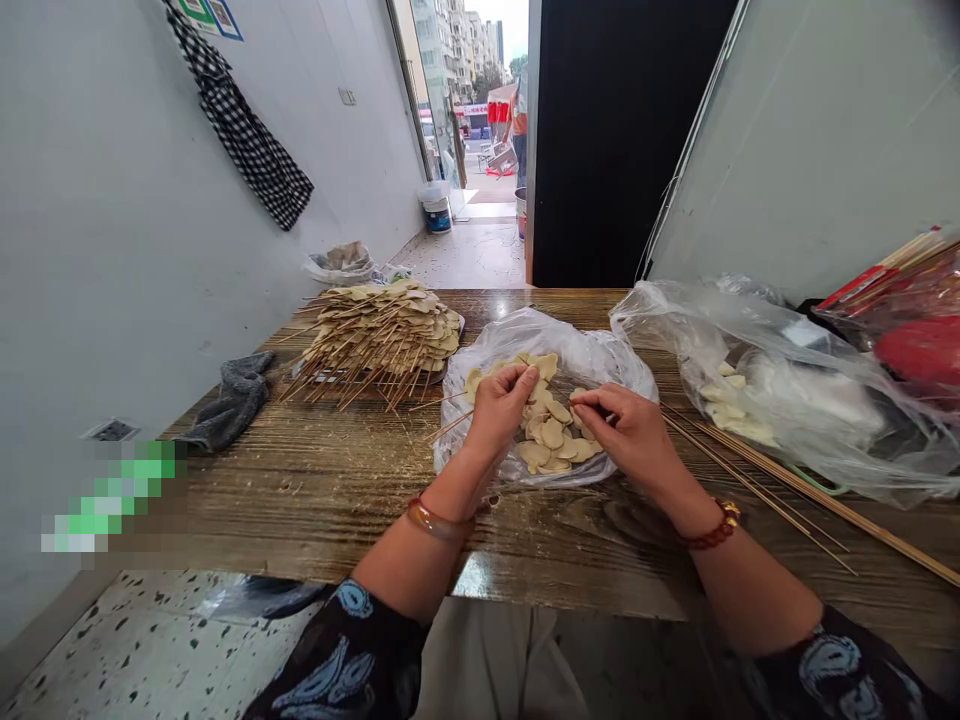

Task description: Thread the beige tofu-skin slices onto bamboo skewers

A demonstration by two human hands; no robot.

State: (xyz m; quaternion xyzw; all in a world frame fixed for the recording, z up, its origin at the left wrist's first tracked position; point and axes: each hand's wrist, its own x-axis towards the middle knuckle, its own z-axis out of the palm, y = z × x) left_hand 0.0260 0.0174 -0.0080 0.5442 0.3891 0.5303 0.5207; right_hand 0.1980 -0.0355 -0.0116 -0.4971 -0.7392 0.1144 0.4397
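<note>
My left hand (496, 408) is closed round thin bamboo skewers (448, 428), whose bare ends stick out to the left. Pale round slices (546, 366) show just beyond its fingertips; whether they are threaded on is partly hidden. With thumb and forefinger, my right hand (630, 430) pinches a slice (577, 394), mostly covered by the fingers. Below both hands, a loose heap of similar slices (552, 433) lies on an opened clear plastic bag (465, 460). To the left, a large pile of filled skewers (382, 335) rests on a tray, bare ends facing mostly toward me.
Under everything is a wooden table (322, 520). A grey cloth (229, 405) lies at its left edge. Long bare skewers (817, 490) and another plastic bag (810, 390) with pale pieces are at right, near red packaging (922, 350). An open doorway (480, 180) lies beyond.
</note>
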